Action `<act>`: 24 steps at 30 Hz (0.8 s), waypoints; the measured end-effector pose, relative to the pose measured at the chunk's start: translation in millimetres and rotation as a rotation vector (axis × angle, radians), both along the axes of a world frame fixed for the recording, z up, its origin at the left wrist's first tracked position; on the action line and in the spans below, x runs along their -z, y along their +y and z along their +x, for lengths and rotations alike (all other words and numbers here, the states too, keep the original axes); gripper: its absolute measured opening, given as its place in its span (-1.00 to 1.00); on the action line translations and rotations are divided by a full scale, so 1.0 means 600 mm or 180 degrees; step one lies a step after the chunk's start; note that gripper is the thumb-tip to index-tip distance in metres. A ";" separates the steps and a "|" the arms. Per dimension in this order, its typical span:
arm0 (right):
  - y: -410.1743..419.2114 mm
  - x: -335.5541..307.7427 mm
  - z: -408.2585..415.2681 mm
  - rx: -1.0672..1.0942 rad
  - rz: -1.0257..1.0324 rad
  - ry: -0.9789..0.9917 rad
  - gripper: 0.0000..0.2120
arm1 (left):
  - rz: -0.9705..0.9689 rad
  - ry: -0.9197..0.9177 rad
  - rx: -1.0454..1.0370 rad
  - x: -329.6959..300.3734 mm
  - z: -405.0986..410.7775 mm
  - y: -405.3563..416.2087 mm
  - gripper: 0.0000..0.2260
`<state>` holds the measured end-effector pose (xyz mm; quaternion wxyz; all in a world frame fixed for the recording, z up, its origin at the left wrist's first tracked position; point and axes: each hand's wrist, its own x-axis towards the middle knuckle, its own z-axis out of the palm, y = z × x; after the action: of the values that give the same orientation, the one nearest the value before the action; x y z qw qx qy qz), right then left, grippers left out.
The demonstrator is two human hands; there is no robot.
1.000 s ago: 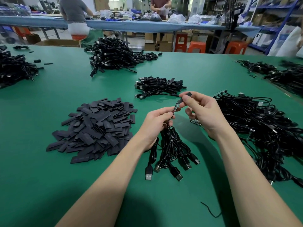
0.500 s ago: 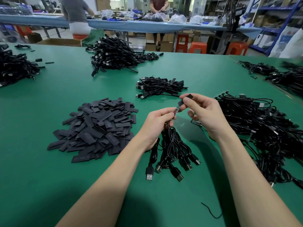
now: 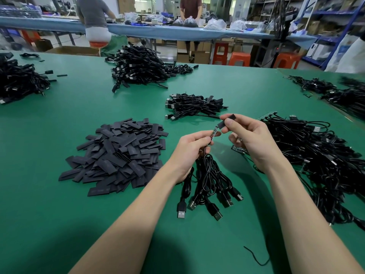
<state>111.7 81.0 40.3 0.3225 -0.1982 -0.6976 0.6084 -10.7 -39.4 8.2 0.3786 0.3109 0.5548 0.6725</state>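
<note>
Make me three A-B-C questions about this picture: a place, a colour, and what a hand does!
1. Where is the heap of flat black plastic sleeves? A on the blue bench; B left of the left hand; C under the right forearm.
2. What colour is the soft table mat? A green; B red; C yellow.
3. What is the right hand doing? A lying flat; B holding scissors; C pinching one short black sleeve.
Answers: B, the heap lies beside the left hand; A, the mat is green throughout; C, thumb and finger grip the sleeve.
</note>
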 end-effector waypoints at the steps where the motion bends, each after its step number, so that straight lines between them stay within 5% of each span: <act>1: 0.001 0.000 0.000 -0.0008 0.0007 -0.0012 -0.89 | -0.0003 0.0012 0.0001 0.000 -0.001 0.000 -0.76; 24: 0.000 0.011 -0.009 0.0327 0.0234 0.0150 -0.92 | 0.0157 0.0078 0.0107 0.000 0.001 0.000 -0.76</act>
<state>106.5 80.9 33.9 0.3767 -0.2073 -0.7005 0.5695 -10.2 -39.5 8.1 0.3754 0.3376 0.5373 0.6756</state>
